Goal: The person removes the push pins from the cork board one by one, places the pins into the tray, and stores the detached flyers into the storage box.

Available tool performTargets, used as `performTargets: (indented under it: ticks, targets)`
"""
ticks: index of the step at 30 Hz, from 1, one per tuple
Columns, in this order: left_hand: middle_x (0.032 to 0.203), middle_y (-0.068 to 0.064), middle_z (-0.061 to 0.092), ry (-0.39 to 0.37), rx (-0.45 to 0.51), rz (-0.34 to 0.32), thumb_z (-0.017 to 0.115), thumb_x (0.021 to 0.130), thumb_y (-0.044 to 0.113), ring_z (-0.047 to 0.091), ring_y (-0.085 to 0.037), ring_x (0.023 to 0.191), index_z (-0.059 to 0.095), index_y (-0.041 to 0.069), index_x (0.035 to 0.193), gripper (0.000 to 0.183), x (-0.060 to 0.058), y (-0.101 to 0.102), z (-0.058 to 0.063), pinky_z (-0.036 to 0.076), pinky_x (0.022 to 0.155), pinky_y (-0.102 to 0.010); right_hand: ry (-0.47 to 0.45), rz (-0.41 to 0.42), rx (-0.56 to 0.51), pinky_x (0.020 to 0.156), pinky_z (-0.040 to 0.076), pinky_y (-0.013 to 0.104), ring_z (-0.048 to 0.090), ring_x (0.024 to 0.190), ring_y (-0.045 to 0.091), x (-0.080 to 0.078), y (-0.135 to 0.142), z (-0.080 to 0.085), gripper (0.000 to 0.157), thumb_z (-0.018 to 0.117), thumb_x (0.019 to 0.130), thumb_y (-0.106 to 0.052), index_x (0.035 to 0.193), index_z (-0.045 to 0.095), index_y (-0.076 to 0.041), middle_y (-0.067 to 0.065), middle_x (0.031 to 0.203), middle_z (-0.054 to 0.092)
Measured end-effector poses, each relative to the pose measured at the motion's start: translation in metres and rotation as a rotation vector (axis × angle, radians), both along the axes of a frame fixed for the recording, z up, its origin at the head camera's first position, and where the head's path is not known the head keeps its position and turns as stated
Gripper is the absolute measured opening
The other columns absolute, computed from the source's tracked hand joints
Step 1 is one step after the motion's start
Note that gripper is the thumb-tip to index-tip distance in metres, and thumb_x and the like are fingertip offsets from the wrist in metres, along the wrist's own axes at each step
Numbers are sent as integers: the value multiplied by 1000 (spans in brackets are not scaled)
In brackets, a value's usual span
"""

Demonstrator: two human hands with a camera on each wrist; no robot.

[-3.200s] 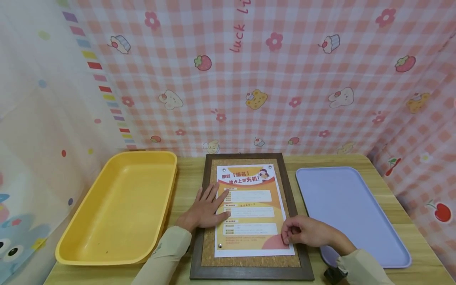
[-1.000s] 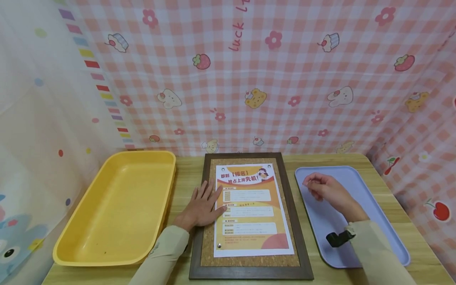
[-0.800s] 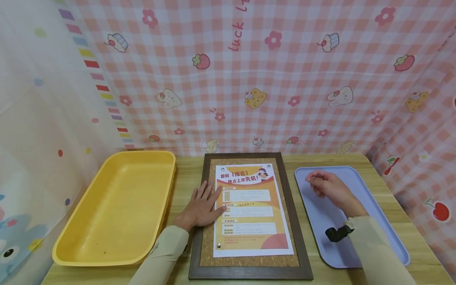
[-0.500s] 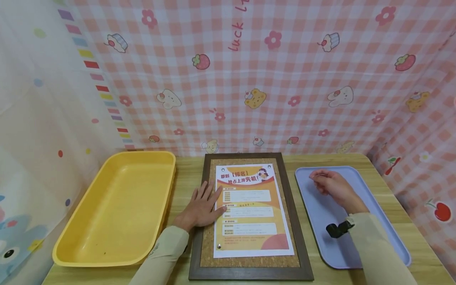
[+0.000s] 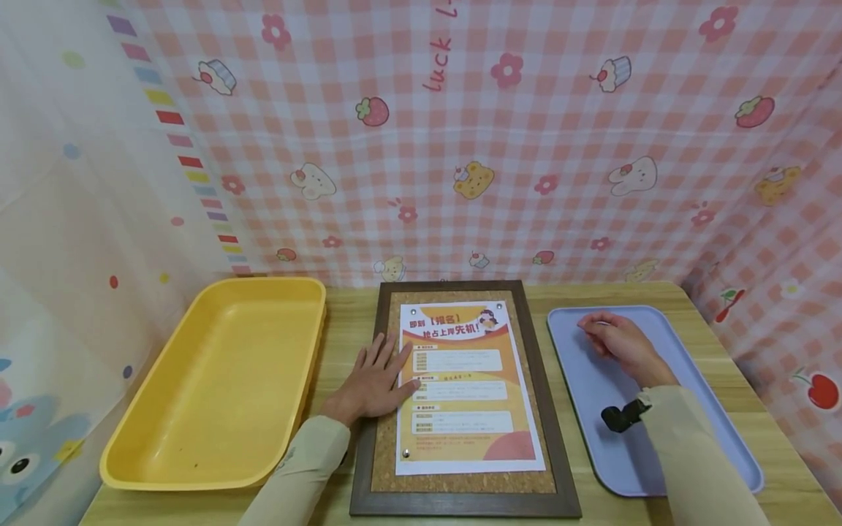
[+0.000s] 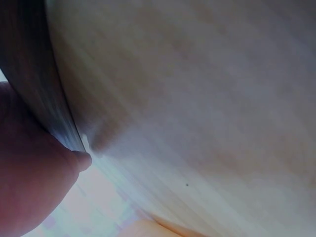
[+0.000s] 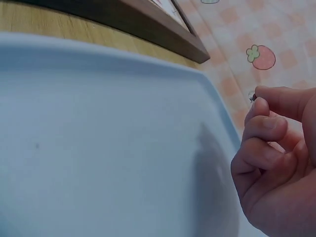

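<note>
A printed poster (image 5: 454, 387) lies on a cork board (image 5: 473, 483) with a dark wooden frame (image 5: 460, 504). Silver thumbtacks sit at its two upper corners and its lower left corner (image 5: 406, 454); the lower right corner bears none. My left hand (image 5: 375, 386) lies flat with spread fingers over the board's left edge, fingertips on the poster. Above the lavender tray (image 5: 592, 431), my right hand (image 5: 618, 342) pinches a tiny shiny thumbtack (image 7: 253, 96) between thumb and index finger, mostly hidden by the fingertips. Its other fingers are curled.
To the left stands a deep yellow tray (image 5: 217, 467). The wooden table (image 5: 342, 314) meets a pink checked curtain (image 5: 421, 219) at the back, with more cloth on both sides. A black wrist camera (image 5: 621, 416) juts from the right sleeve.
My right hand has left the poster's lower right corner and moved right over the lavender tray, lately drifting slightly further right. My left hand has stayed on the board.
</note>
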State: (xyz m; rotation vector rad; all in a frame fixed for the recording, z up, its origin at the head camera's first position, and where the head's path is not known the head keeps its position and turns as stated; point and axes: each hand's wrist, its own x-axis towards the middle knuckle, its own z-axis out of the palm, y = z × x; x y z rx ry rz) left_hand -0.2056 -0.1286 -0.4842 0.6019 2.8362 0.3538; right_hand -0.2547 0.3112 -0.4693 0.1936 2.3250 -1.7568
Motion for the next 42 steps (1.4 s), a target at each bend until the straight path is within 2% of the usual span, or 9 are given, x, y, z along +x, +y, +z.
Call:
performTargets:
  ticks: [4, 9, 20, 30, 42]
  targets:
    - [157, -9, -1, -4, 1, -3, 31, 95, 59, -7, -30, 143, 11, 21, 152, 72, 0, 0, 0, 4, 113, -53, -13, -15, -6, 47, 36, 21, 44, 50, 3, -1, 1, -4, 12, 52, 96, -20, 96, 60, -10, -9, 64, 54]
    - [157, -10, -1, -21, 20, -6, 33, 95, 57, -6, -32, 143, 12, 20, 152, 71, 0, -1, 2, 4, 112, -55, -46, -39, -34, 46, 37, 18, 45, 51, 1, -2, 1, -8, 7, 53, 94, -14, 92, 60, -13, -11, 65, 55]
    - [157, -8, -3, -16, 2, 9, 32, 94, 60, -8, -30, 143, 10, 22, 152, 72, 0, 1, 1, 4, 113, -54, -69, -13, -33, 44, 35, 17, 42, 49, 0, 0, -1, -13, 14, 54, 95, -18, 97, 57, -5, -10, 64, 51]
    - [157, -7, -3, -12, 8, 14, 32, 94, 60, -8, -29, 143, 11, 23, 152, 72, 0, 0, -1, 4, 112, -54, -92, 71, 165, 45, 35, 23, 41, 49, 6, -2, -2, -17, 28, 55, 94, -26, 106, 57, 0, -4, 67, 52]
    - [158, -6, -4, -20, 7, 18, 32, 94, 60, -9, -28, 143, 10, 24, 152, 72, -1, 0, -2, 4, 112, -54, -108, 109, 202, 47, 36, 25, 43, 52, 7, 1, -4, -15, 24, 56, 93, -25, 102, 62, -3, -4, 68, 54]
